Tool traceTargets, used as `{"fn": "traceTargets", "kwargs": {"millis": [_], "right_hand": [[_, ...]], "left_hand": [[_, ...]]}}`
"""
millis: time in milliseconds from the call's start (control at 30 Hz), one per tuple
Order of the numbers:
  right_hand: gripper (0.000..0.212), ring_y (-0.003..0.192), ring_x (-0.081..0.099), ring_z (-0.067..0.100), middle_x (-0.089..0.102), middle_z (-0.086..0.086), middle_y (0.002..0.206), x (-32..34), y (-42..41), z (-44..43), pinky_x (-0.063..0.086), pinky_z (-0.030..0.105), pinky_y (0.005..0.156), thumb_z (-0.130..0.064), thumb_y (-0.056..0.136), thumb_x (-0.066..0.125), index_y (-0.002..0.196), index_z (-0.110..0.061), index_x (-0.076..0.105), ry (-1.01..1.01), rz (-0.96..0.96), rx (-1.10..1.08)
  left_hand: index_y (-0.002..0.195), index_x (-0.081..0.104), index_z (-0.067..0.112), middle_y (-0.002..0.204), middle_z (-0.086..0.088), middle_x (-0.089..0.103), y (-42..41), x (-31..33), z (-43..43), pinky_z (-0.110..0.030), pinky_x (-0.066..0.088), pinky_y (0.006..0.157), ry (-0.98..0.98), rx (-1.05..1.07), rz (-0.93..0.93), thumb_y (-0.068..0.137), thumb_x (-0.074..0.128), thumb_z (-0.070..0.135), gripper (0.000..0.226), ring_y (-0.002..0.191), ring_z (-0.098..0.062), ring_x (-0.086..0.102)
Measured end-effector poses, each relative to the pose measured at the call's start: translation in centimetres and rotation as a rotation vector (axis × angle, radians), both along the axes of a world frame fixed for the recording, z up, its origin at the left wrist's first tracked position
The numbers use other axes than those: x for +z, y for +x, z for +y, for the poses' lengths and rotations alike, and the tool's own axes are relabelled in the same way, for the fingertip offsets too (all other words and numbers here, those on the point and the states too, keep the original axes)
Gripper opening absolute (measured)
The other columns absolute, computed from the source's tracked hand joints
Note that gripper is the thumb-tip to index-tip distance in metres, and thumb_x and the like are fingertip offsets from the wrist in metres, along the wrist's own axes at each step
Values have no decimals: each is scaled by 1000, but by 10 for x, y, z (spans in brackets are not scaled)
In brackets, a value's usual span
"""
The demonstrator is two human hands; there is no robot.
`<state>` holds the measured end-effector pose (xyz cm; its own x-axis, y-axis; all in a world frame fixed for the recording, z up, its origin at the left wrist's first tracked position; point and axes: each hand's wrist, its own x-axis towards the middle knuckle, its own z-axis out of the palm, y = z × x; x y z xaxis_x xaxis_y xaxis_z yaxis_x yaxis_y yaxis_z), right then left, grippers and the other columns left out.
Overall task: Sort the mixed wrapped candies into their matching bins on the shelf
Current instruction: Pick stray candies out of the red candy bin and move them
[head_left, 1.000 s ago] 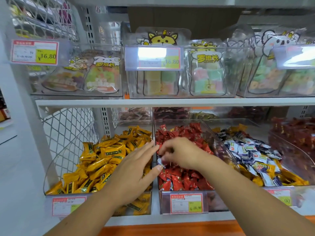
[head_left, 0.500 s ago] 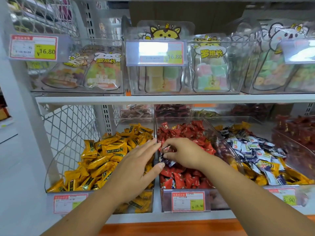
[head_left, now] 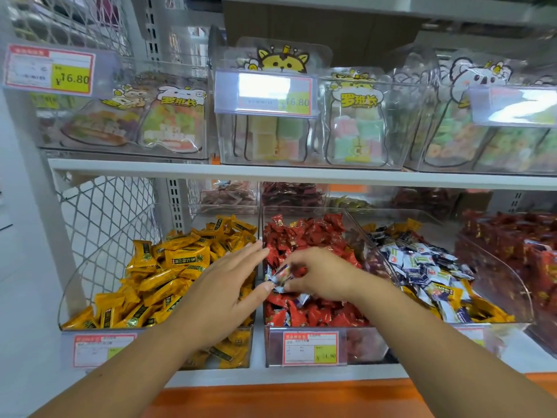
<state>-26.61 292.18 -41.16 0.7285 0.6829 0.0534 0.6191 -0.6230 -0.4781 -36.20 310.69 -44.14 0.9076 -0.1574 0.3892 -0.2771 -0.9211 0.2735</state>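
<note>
Blue-and-white candies sit in the red-candy bin, pinched by the right hand. Left hand flat beside them, fingers straight. Risk: a loose multi-piece pinch may drop strays among the reds.

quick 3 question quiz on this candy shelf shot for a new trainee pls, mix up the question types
1. True or false: the right hand pinches a blue-and-white candy above the red candy bin.
2. The left hand is: A) curled in a fist, B) open with fingers straight, C) out of view.
3. Fill in: the mixed bin right of the red one holds blue-and-white candies and ___ ones.
Key: 1 true; 2 B; 3 yellow.
</note>
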Motion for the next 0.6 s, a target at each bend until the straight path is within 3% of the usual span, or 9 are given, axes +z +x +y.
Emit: {"fn": "traceTargets", "kwargs": {"millis": [67, 133, 233, 333, 467, 600], "right_hand": [[14, 79, 54, 5, 58, -13, 86, -11, -3, 10, 38, 15, 64, -20, 87, 69, 99, -24, 65, -57, -22, 48], [14, 91, 57, 14, 63, -6, 97, -14, -2, 15, 44, 27, 75, -20, 87, 68, 100, -24, 62, -49, -53, 30], [11, 91, 61, 13, 67, -8, 98, -6, 0, 10, 49, 35, 83, -21, 87, 68, 96, -26, 63, 57, -72, -17], [11, 88, 62, 11, 68, -11, 95, 9, 3, -8, 51, 35, 82, -20, 86, 68, 94, -28, 66, 180, -194, -120], [20, 91, 64, 17, 71, -3, 97, 31, 15, -48, 43, 25, 75, -19, 86, 68, 105, -23, 71, 345, -419, -373], [25, 100, 65, 23, 71, 5, 108, 30, 39, -110, 40, 25, 73, -17, 88, 66, 113, -18, 70, 309, -447, -610]], "left_hand": [[149, 13, 48, 152, 34, -3, 0, -1, 0, -8, -7, 105, -6, 3, 2, 88, 22, 68, 64, 128, 26, -14], [149, 14, 48, 153, 34, -2, -1, -1, 0, -9, -5, 106, -16, 2, 4, 89, 23, 68, 64, 127, 27, -13], [148, 14, 49, 149, 38, -4, -1, 0, 0, -9, -6, 106, -22, 4, 10, 88, 22, 69, 64, 127, 28, -14], [147, 14, 51, 147, 40, -4, 2, 0, 2, -10, -5, 107, -19, 0, 5, 83, 15, 78, 69, 129, 27, -15], [146, 15, 50, 145, 39, -5, 6, 2, 2, -5, -8, 102, -13, 26, -2, 76, 10, 81, 77, 122, 31, -20], [148, 13, 49, 147, 36, -6, 11, 3, -2, -7, -10, 103, -27, 34, 8, 72, 5, 81, 83, 123, 28, -20]]}}
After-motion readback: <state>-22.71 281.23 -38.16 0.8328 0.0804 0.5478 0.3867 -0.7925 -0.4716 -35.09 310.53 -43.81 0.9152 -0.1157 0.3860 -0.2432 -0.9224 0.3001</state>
